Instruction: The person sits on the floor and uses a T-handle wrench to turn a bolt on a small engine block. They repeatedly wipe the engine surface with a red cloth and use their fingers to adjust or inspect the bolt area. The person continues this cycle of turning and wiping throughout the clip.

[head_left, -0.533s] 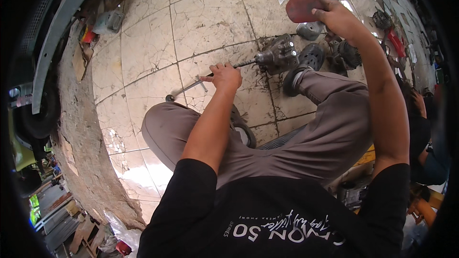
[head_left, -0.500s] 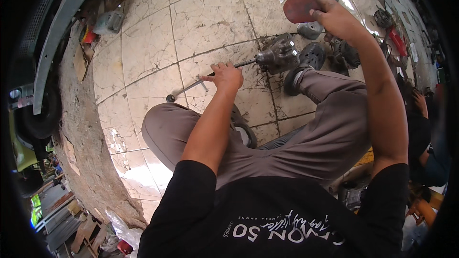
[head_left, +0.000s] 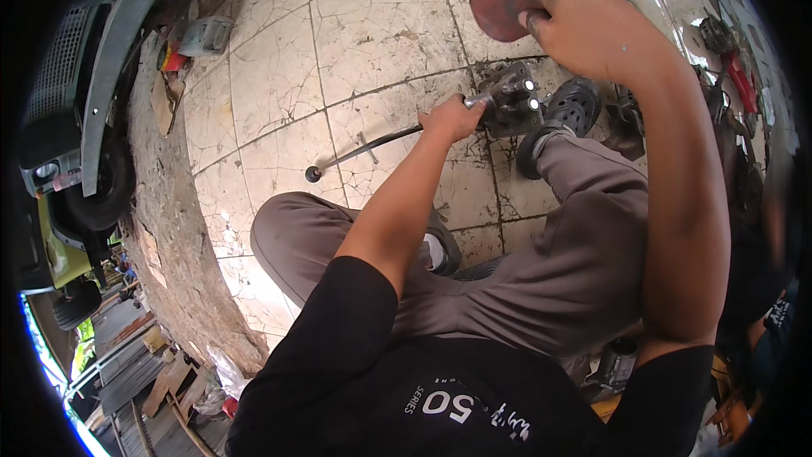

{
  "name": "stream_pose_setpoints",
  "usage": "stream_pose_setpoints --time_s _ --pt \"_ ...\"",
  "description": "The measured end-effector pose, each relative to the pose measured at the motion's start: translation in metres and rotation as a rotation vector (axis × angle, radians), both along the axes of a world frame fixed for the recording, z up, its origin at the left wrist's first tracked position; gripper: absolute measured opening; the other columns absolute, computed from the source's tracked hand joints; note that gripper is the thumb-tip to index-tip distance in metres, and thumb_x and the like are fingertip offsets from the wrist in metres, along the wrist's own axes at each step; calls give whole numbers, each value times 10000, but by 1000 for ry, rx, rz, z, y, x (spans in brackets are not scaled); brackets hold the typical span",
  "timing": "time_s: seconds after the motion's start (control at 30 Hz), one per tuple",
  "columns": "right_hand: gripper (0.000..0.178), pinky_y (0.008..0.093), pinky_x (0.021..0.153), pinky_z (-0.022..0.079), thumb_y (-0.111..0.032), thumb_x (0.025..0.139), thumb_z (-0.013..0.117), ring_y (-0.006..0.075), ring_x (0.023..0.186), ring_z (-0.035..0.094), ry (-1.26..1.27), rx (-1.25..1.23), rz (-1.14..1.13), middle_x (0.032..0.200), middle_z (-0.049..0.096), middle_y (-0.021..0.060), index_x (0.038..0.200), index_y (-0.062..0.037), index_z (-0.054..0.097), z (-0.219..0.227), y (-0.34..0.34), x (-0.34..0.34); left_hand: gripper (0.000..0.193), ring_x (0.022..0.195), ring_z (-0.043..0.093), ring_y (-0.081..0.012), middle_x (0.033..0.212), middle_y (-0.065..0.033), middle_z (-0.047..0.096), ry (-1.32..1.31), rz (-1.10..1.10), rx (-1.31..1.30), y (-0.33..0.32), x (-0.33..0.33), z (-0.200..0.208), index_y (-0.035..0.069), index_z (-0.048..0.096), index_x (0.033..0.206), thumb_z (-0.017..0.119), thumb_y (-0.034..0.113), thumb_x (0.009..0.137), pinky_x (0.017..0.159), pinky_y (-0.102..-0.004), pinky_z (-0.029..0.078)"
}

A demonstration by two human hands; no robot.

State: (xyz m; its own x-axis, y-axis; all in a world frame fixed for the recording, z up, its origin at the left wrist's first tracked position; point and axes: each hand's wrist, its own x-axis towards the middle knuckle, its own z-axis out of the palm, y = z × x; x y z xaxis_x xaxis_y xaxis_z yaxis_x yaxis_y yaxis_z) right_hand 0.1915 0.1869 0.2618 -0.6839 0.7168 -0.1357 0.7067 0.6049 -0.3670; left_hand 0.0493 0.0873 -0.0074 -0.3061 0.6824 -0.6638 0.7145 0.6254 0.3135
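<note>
1. Surface: cracked, cream-coloured tiled floor (head_left: 271, 85). Its left edge meets a rough grey-brown concrete strip (head_left: 173, 237).
2. Left hand (head_left: 453, 119): clamped on a long, thin, dark metal rod (head_left: 381, 140). Fingers curled over from above; underside of the grip hidden.
3. Rod relative to left hand: most of its length runs out from the grip towards the floor's left edge, slanting back to the wearer. Ends in a round black knob (head_left: 313, 174) near the left knee.
4. On the other side of the same hand, towards the floor's right edge: a blocky, dark metal casting (head_left: 512, 101) with two bright round spots. Lies just beyond the fingertips; contact cannot be told.
5. Right hand (head_left: 568, 25): thumb and fingers pinched together on one end of a thin, curved, dull-red sheet (head_left: 496, 7). Material unclear. Sheet farther from the body than the casting, apart from casting and rod.
6. Short, thin, greyish piece (head_left: 366, 148) crosses the rod's line between left hand and knob; cannot tell whether joined.
7. Dark, perforated clog (head_left: 575, 107) on the right foot, just beside the casting.
8. Far stretch of the floor's left edge: grey, boxy container (head_left: 205, 36), flat brown piece (head_left: 165, 103) nearer the wearer.
</note>
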Motion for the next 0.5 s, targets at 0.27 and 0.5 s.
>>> stream_pose_setpoints --time_s 0.27,0.5 --pt "321 418 819 511 -121 889 481 356 926 657 -124 -102 -67 1012 662 256 1151 9 611 50 -7 4 622 1199 573 -346 1249 -166 635 47 43 -27 12 9 -4 96 566 1308 342 556 953 1091 -610 195" --pt "297 421 796 516 -108 870 465 369 903 652 -112 -97 0 981 664 261 1072 45 620 48 -9 8 590 1231 548 -353 1286 -178 612 60 132 -39 12 10 -1 91 558 1324 301 476 957 1109 -610 161"
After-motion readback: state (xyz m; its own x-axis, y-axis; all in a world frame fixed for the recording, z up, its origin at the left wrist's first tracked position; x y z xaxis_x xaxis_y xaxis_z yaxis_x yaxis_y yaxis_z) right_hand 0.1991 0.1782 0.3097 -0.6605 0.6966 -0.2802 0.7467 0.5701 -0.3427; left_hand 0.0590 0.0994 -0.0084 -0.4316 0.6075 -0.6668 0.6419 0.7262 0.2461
